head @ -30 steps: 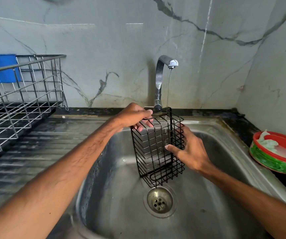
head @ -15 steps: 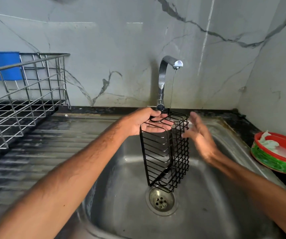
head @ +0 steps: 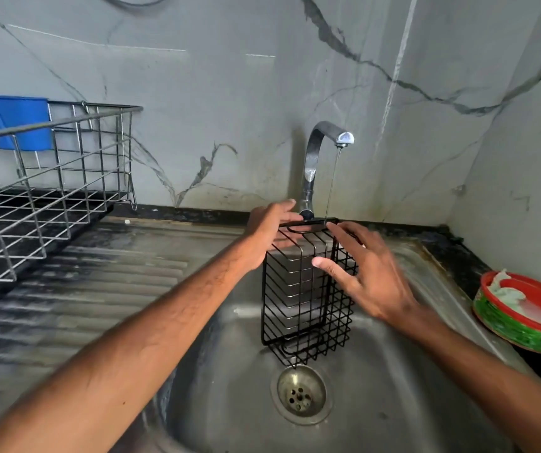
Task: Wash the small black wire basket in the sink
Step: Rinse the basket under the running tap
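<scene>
Wire basket, small and black, hung upright in the air over the steel sink, its lower corner just above the drain. A thin stream of water from the chrome tap fell onto its top rim.

The left hand gripped that rim at the back left corner, its fingers curled over the top wire and partly showing through the bars. The left forearm reached in from the lower left, across the ribbed drainboard.

The right hand was spread wide, fingers straight and apart, holding nothing. Its thumb lay across the front of the wire basket and its index finger reached near the top rim. The hand was blurred, so I could not tell how firmly it touched.

A steel dish rack stood at the left with a blue plastic piece behind it. At the right, on the dark desk, sat a red and green bowl holding soapy water.
</scene>
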### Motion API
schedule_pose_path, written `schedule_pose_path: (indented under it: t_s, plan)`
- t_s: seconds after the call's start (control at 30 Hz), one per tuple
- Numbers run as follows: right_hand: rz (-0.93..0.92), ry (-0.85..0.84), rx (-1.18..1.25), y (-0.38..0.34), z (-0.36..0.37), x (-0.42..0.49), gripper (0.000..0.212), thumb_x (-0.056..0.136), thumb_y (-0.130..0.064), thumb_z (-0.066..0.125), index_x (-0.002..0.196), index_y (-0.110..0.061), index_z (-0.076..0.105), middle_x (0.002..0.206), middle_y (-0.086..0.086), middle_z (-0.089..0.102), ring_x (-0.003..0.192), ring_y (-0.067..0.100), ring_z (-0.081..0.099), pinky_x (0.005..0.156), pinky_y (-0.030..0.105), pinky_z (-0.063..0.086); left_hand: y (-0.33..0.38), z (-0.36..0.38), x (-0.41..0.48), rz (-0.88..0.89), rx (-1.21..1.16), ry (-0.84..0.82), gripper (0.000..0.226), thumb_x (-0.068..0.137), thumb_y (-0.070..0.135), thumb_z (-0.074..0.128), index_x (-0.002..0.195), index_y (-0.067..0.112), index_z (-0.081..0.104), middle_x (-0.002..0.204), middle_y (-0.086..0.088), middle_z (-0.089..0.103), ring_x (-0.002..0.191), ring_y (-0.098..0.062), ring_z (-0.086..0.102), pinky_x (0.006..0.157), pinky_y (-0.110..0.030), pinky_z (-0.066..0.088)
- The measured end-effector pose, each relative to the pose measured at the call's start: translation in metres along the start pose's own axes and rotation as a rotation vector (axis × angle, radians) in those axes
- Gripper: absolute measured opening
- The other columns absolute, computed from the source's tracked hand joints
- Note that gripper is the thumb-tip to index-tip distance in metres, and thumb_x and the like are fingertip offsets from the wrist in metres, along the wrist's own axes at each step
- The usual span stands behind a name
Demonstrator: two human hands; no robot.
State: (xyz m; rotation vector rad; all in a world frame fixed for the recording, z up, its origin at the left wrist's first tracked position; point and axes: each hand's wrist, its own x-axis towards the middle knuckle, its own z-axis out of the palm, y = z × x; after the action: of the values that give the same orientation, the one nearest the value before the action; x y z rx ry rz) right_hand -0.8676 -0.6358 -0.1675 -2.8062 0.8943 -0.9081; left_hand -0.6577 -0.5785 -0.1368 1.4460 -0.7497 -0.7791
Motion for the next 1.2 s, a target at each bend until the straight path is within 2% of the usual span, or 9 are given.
schedule_pose_path:
  t_s: [0.17, 0.3, 0.4, 0.57, 0.77, 0.93, 1.0, 1.1, 1.2]
  plan:
    - [0.026, 0.131, -0.015, 0.007, -0.002, 0.002, 0.065, 0.101, -0.065, 0.040, 0.147, -0.021, 0.050, 0.135, 0.011, 0.054, 0.122, 0.026, 0.054, 0.096, 0.046, 0.053, 0.009, -0.009, -0.004, 0.191, 0.454, -0.300, 0.068, 0.081, 0.067, 0.073, 0.129, 0.019, 0.067, 0.128, -0.004, 0.070, 0.109, -0.016, 0.067, 0.079, -0.026, 0.046]
    - [0.130, 0.157, -0.021, 0.006, -0.005, 0.001, 0.063, 0.099, -0.062, 0.043, 0.145, -0.019, 0.053, 0.134, 0.014, 0.053, 0.120, 0.030, 0.056, 0.093, 0.046, 0.053, -0.001, -0.021, -0.001, 0.121, 0.641, -0.464, 0.105, 0.057, 0.060, 0.095, 0.141, 0.021, 0.047, 0.127, 0.002, 0.065, 0.115, -0.009, 0.063, 0.100, -0.031, 0.051]
    - [0.139, 0.130, -0.095, 0.006, -0.007, 0.005, 0.066, 0.101, -0.066, 0.033, 0.143, -0.019, 0.054, 0.138, 0.013, 0.052, 0.127, 0.029, 0.046, 0.099, 0.048, 0.044, -0.012, -0.024, 0.004, 0.194, 0.661, -0.379, 0.088, 0.061, 0.042, 0.101, 0.132, 0.023, 0.054, 0.120, 0.006, 0.070, 0.107, -0.009, 0.069, 0.101, -0.036, 0.056]
    - [0.000, -0.001, -0.027, -0.017, -0.004, 0.027, 0.066, 0.104, -0.063, 0.018, 0.129, -0.013, 0.054, 0.120, 0.008, 0.062, 0.114, 0.022, 0.056, 0.112, 0.053, 0.035, -0.015, -0.023, 0.008, 0.274, 0.618, -0.315, 0.076, 0.041, 0.057, 0.100, 0.107, 0.035, 0.067, 0.102, 0.013, 0.077, 0.097, -0.010, 0.074, 0.093, -0.036, 0.060]
    - [-0.094, -0.215, 0.009, -0.071, -0.001, 0.058, 0.083, 0.101, -0.067, 0.012, 0.158, -0.007, 0.024, 0.164, 0.015, 0.027, 0.153, 0.025, 0.020, 0.126, 0.047, 0.014, -0.022, -0.026, 0.026, 0.358, 0.709, -0.377, 0.027, 0.073, 0.022, 0.091, 0.093, 0.021, 0.072, 0.086, 0.005, 0.074, 0.080, -0.012, 0.071, 0.078, -0.040, 0.063]
    - [-0.055, -0.328, 0.051, -0.055, -0.021, 0.063, 0.077, 0.100, -0.067, 0.008, 0.156, -0.020, 0.031, 0.161, 0.006, 0.035, 0.146, 0.022, 0.036, 0.121, 0.048, 0.027, -0.015, -0.023, 0.012, 0.337, 0.640, -0.356, 0.070, 0.047, 0.052, 0.100, 0.107, 0.033, 0.069, 0.100, 0.015, 0.074, 0.098, -0.008, 0.070, 0.086, -0.029, 0.058]
    - [0.061, -0.416, 0.109, -0.036, -0.033, 0.060, 0.067, 0.103, -0.063, 0.007, 0.158, -0.029, 0.025, 0.165, 0.000, 0.026, 0.149, 0.020, 0.029, 0.121, 0.050, 0.018, -0.013, -0.023, 0.009, 0.327, 0.655, -0.345, 0.084, 0.050, 0.052, 0.101, 0.121, 0.028, 0.063, 0.109, 0.009, 0.071, 0.104, -0.010, 0.068, 0.089, -0.029, 0.056]
    - [0.197, -0.443, 0.138, -0.012, -0.043, 0.049, 0.070, 0.101, -0.062, 0.006, 0.161, -0.027, 0.016, 0.168, 0.001, 0.015, 0.154, 0.022, 0.016, 0.122, 0.046, 0.011, -0.013, -0.021, 0.007, 0.293, 0.648, -0.320, 0.085, 0.055, 0.045, 0.102, 0.127, 0.024, 0.060, 0.112, 0.007, 0.071, 0.107, -0.011, 0.068, 0.091, -0.027, 0.054]
    - [0.186, -0.391, 0.077, -0.009, -0.039, 0.047, 0.079, 0.100, -0.067, 0.005, 0.155, -0.019, 0.034, 0.160, 0.012, 0.035, 0.145, 0.028, 0.035, 0.117, 0.046, 0.025, -0.011, -0.015, 0.004, 0.312, 0.647, -0.314, 0.081, 0.053, 0.046, 0.103, 0.121, 0.028, 0.062, 0.112, 0.009, 0.070, 0.105, -0.009, 0.069, 0.092, -0.029, 0.057]
